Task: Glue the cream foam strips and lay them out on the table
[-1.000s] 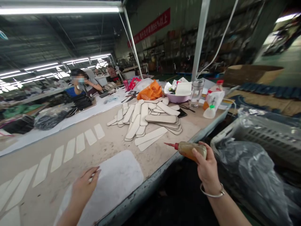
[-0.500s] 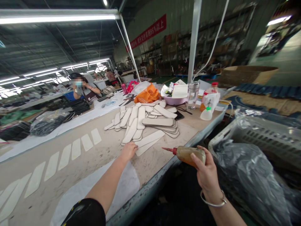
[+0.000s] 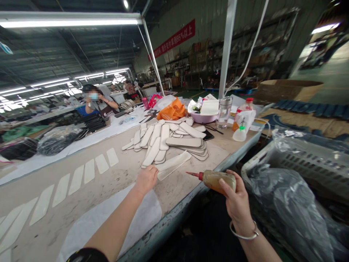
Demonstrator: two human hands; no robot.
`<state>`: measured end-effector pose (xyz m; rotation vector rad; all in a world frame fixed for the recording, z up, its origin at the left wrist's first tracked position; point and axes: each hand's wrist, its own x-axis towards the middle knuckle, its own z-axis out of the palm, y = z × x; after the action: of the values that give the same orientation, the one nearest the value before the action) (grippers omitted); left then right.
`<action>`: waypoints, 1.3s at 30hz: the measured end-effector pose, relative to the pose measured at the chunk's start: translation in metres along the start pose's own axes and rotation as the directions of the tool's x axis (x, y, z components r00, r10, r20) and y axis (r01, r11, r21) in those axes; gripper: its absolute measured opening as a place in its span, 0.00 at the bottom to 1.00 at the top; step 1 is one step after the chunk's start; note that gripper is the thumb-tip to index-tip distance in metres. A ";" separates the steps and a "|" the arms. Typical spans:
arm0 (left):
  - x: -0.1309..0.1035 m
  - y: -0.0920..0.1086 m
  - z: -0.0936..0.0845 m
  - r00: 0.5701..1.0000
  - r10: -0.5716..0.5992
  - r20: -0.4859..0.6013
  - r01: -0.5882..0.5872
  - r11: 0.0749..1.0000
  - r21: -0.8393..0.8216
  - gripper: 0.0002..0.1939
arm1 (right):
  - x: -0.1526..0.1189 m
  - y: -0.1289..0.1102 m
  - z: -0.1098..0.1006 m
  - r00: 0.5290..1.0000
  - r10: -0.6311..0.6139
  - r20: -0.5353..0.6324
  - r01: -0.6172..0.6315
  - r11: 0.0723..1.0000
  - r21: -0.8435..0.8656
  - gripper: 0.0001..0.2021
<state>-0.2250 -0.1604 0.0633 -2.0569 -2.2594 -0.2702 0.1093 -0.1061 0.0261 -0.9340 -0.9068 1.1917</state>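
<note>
My left hand pinches the near end of a long pale strip, whose edge is lifted and slightly curved over another flat strip. In my right hand is a squeeze bottle of amber liquid, held sideways with its thin red nozzle pointing left toward the strips. Beyond my left hand lies a loose heap of pale rounded strips, with a neat stack of them at its right. A row of separate flat strips runs along the left of the table.
A white sheet lies under my left forearm. At the back stand an orange bag, a purple basin, a glass jar and a small green-capped bottle. A plastic crate with grey film is at right. A masked person sits across.
My left hand has raised the edge of the strip a little, so it now curves off the one below. My right hand with the squeeze bottle has shifted slightly left.
</note>
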 end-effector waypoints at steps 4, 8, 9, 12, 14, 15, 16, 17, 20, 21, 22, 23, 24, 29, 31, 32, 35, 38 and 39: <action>-0.063 0.033 0.004 0.994 0.102 -0.025 -0.101 0.994 0.039 0.16 | -0.006 0.002 0.004 0.998 -0.011 0.067 0.012 1.000 -0.019 0.29; -0.111 0.049 0.020 0.978 0.176 -0.111 -0.189 0.974 -0.121 0.10 | -0.019 0.003 0.014 0.977 -0.031 0.211 0.052 0.994 -0.095 0.26; -0.118 0.048 0.022 0.975 0.165 -0.152 -0.190 0.967 -0.168 0.09 | -0.023 0.003 0.016 0.967 -0.052 0.249 0.089 0.987 -0.137 0.25; -0.126 0.037 0.023 0.956 0.155 -0.249 -0.214 0.949 -0.233 0.11 | -0.035 0.006 0.025 0.920 -0.145 0.364 0.250 0.932 -0.261 0.23; -0.127 0.026 0.021 0.951 0.185 -0.248 -0.245 0.939 -0.241 0.12 | -0.041 0.008 0.030 0.880 -0.209 0.427 0.360 0.880 -0.310 0.22; -0.127 0.022 0.020 0.950 0.203 -0.237 -0.261 0.933 -0.247 0.12 | -0.044 0.009 0.032 0.858 -0.235 0.457 0.407 0.854 -0.326 0.21; -0.128 0.018 0.020 0.949 0.221 -0.224 -0.276 0.927 -0.256 0.12 | -0.047 0.009 0.035 0.837 -0.256 0.483 0.447 0.829 -0.335 0.21; -0.128 0.015 0.021 0.948 0.236 -0.212 -0.289 0.919 -0.267 0.12 | -0.050 0.009 0.038 0.816 -0.274 0.510 0.483 0.808 -0.338 0.20; -0.130 0.011 0.026 0.941 0.255 -0.223 -0.316 0.899 -0.304 0.12 | -0.057 0.010 0.045 0.750 -0.300 0.589 0.556 0.768 -0.318 0.19; -0.131 0.011 0.027 0.938 0.255 -0.233 -0.320 0.894 -0.312 0.12 | -0.059 0.011 0.047 0.732 -0.300 0.611 0.569 0.762 -0.308 0.18; -0.131 0.011 0.029 0.937 0.253 -0.241 -0.323 0.892 -0.317 0.12 | -0.061 0.012 0.050 0.718 -0.298 0.629 0.578 0.759 -0.300 0.18; -0.131 0.011 0.030 0.936 0.254 -0.244 -0.325 0.890 -0.319 0.12 | -0.064 0.013 0.052 0.707 -0.293 0.644 0.582 0.758 -0.294 0.18; -0.131 0.012 0.031 0.935 0.259 -0.243 -0.329 0.889 -0.319 0.12 | -0.066 0.013 0.054 0.696 -0.287 0.658 0.586 0.757 -0.288 0.18; -0.132 0.011 0.033 0.936 0.256 -0.241 -0.325 0.891 -0.317 0.11 | -0.073 0.015 0.062 0.645 -0.254 0.721 0.600 0.753 -0.271 0.17; -0.132 0.010 0.034 0.938 0.249 -0.241 -0.318 0.896 -0.310 0.10 | -0.073 0.014 0.061 0.652 -0.248 0.717 0.603 0.743 -0.291 0.17; -0.132 0.010 0.034 0.938 0.248 -0.243 -0.317 0.897 -0.307 0.10 | -0.072 0.014 0.060 0.662 -0.251 0.706 0.606 0.733 -0.308 0.17; -0.132 0.011 0.034 0.935 0.245 -0.258 -0.320 0.895 -0.311 0.09 | -0.062 0.013 0.052 0.719 -0.292 0.630 0.616 0.688 -0.384 0.16; -0.132 0.012 0.032 0.929 0.249 -0.275 -0.331 0.890 -0.314 0.09 | -0.049 0.010 0.041 0.765 -0.348 0.542 0.619 0.632 -0.467 0.15; -0.132 0.012 0.032 0.928 0.249 -0.277 -0.333 0.889 -0.314 0.09 | -0.045 0.010 0.038 0.773 -0.366 0.518 0.620 0.613 -0.490 0.15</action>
<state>-0.1976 -0.2829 0.0103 -2.3499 -1.8359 -0.9032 0.0648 -0.1454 0.0268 -0.8867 -1.8412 0.5384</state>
